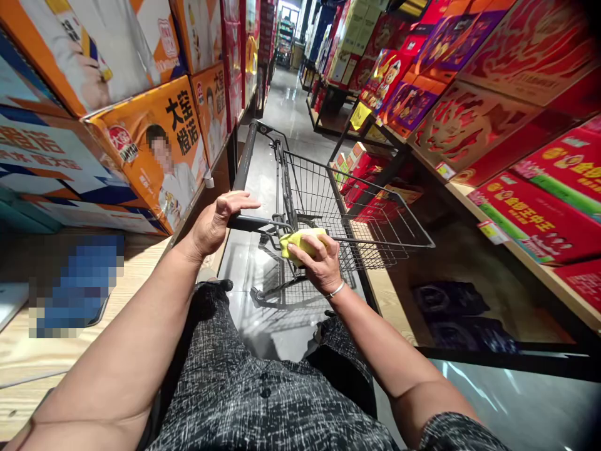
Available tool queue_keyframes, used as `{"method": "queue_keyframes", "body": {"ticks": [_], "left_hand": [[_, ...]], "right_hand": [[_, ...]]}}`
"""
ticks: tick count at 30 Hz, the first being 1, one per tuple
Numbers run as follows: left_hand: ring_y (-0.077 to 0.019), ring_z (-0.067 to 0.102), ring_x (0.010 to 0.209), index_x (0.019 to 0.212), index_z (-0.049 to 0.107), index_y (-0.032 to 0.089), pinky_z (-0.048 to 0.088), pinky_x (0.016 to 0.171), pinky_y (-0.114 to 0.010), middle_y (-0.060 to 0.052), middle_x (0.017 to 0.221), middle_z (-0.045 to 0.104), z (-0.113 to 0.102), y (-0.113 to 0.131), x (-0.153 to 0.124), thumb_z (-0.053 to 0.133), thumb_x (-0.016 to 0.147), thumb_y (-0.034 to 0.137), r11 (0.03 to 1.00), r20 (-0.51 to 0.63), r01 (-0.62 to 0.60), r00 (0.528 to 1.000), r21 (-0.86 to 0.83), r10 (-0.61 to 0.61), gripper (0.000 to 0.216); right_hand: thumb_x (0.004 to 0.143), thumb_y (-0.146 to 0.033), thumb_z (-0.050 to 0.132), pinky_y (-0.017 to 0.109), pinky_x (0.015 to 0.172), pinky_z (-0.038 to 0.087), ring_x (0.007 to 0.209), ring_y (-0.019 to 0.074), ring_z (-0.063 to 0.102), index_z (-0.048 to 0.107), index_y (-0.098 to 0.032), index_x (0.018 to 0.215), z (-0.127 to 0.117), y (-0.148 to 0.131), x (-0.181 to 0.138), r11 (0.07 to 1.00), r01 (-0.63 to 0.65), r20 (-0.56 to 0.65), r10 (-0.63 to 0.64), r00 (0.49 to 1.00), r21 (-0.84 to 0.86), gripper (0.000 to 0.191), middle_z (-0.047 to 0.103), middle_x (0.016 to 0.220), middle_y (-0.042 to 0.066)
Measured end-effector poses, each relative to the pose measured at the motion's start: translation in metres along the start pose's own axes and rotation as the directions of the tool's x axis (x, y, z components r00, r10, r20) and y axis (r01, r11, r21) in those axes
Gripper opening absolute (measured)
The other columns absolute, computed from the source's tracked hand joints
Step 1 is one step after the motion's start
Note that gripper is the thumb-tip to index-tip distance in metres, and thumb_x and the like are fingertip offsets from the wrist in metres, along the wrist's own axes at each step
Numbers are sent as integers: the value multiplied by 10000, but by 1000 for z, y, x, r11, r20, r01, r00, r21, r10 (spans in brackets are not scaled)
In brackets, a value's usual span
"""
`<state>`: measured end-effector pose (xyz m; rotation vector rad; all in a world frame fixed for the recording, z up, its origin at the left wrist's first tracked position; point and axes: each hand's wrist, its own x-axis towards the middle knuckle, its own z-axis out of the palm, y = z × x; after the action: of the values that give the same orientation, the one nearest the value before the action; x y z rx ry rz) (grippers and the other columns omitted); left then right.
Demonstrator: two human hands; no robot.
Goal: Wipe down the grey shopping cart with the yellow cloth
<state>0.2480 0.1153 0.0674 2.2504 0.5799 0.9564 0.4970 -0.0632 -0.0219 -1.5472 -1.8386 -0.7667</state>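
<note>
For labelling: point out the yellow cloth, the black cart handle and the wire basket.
Yellow cloth (295, 238): head view, left end.
Black cart handle (244, 163): head view, bar's middle.
Wire basket (399, 219): head view, right rim.

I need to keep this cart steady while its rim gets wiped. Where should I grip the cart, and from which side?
Probably the dark handle bar, from the near side, palm down from above. It is a thick bar lying crosswise nearest the body, and the left hand rests on it. The wire basket offers only thin rods, and the right hand holds the yellow cloth there.
</note>
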Motion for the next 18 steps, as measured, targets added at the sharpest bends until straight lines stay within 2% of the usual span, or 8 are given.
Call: {"method": "queue_keyframes", "body": {"ticks": [3,6,9,13,16,18], "left_hand": [[-265,577,1346,1129,800,207,360,1230,-417,-88,1207,754,2,5,1,-89,891,853,996,-35,3,999,84,0,1124],[-289,612,1301,1082,797,192,428,1169,-416,-102,1178,760,4,15,3,-81,860,887,982,-42,37,999,184,-30,1142],[-326,608,1302,1049,785,196,405,1156,-501,-121,1180,757,7,31,6,-53,897,861,935,-37,96,995,342,-89,1080],[-346,604,1272,1124,750,233,189,1214,-642,-89,1169,760,15,54,7,93,996,763,864,28,45,997,501,-69,854],[-371,556,1300,1213,698,251,80,1238,-653,-75,1245,730,21,60,4,359,957,782,864,127,-60,992,499,-4,680],[-393,515,1337,1292,644,269,70,1239,-659,-75,1331,684,23,57,0,559,893,746,840,189,-130,981,527,34,627]], "right_hand": [[924,-244,677,533,1079,520,1297,283,481,572,-544,1378,-1,-26,37,992,-30,-74,39,997,121,554,581,1327,17],[938,-274,657,541,1136,462,1352,297,444,527,-491,1439,-2,-47,79,968,-28,7,27,1000,248,562,524,1433,11],[941,-224,616,521,1120,456,1306,283,483,541,-416,1440,-3,-50,99,952,-15,97,-16,995,304,540,521,1455,17],[880,-188,634,463,1027,500,1205,260,551,593,-349,1384,-6,-21,78,931,-139,154,91,984,338,530,581,1404,40],[800,-102,619,454,974,489,1150,270,557,656,-302,1318,-15,17,41,943,-231,242,172,955,238,556,634,1349,59],[741,-69,619,473,975,463,1166,291,533,679,-296,1299,-26,47,17,957,-261,287,217,933,126,606,629,1377,63]]}}
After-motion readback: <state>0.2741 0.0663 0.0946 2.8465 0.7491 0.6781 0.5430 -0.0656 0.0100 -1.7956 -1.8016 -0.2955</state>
